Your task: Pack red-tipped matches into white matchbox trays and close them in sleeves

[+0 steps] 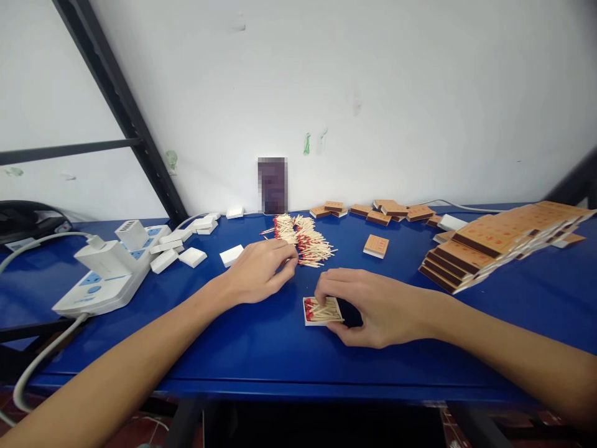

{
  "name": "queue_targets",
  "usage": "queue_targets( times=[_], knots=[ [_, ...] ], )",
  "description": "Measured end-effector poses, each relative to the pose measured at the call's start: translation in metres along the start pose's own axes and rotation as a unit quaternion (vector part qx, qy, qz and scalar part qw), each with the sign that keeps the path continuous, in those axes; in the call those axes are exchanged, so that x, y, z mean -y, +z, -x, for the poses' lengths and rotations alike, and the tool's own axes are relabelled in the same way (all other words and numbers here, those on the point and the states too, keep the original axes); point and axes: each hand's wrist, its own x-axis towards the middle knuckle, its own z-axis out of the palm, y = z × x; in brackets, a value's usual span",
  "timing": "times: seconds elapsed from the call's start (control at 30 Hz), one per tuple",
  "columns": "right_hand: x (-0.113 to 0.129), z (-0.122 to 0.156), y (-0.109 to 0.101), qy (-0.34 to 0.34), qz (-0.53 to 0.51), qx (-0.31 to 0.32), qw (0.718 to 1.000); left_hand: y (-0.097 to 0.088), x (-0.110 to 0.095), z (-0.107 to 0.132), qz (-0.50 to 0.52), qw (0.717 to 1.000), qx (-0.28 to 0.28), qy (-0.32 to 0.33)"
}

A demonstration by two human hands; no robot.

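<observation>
A white matchbox tray point(323, 323) filled with red-tipped matches sits on the blue table in front of me. My right hand point(380, 305) grips its right part, with the thumb at the near side and fingers curled over the matches and far side. Farther back lies a heap of loose matches point(310, 244). At the near left edge of this heap is my left hand point(263, 267), its fingers bent and thumb drawn in close to them. Whatever lies between those fingertips is hidden. One orange matchbox sleeve point(375, 246) rests beyond my right hand.
Several white trays point(193, 257) lie at the left, beside a power strip point(107, 286) with chargers and cables. Stacked orange matchboxes point(485, 239) stand at the right, with more along the wall. A dark, pixelated upright rectangle point(273, 185) leans on the wall.
</observation>
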Motion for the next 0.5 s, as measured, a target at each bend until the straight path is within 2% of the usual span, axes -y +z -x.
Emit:
queue_targets(
  times=[0.17,0.33,0.5],
  knots=[
    [-0.0007,-0.0012,0.0025,-0.001,-0.011,-0.006,1.0,0.0001,-0.0006,-0.0006,-0.019,0.999,0.04,0.023],
    [-0.0067,-0.0039,0.0054,0.03,-0.038,-0.046,0.998,0.0002,0.0016,0.0001,-0.018,0.999,0.043,0.018],
    [-0.0072,-0.0044,0.0039,0.031,-0.046,-0.034,0.998,-0.0024,-0.0018,0.0024,0.03,0.996,0.075,0.048]
  ],
)
